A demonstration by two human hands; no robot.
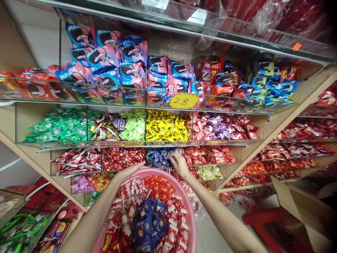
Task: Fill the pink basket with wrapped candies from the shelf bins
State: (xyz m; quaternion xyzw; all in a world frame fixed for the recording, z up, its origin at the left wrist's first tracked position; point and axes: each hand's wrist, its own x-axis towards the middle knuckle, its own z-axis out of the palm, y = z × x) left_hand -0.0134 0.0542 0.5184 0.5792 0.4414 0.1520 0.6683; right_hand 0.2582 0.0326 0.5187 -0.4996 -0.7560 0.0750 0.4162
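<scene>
A pink plastic basket point(193, 225) is in front of me, filled with wrapped candies. Dark blue packets point(149, 225) lie in its middle, orange-red ones point(159, 186) at the far side, and red-and-white ones point(176, 225) on the right. My left hand point(133, 170) is closed on the basket's far left rim, its fingers partly hidden. Beyond the rim, my right hand point(179, 165) reaches to a shelf compartment of blue-wrapped candies point(159, 157). Its fingers are curled together at the right side of those candies; whether one is between them is hidden.
Clear-fronted shelves hold green point(65, 124), yellow point(167, 125) and red candies point(123, 158). Blue-and-pink cookie packs point(102, 58) sit above, behind a yellow price tag point(183, 101) reading 28. An open cardboard box point(292, 198) and a red stool-like object point(276, 225) stand at lower right.
</scene>
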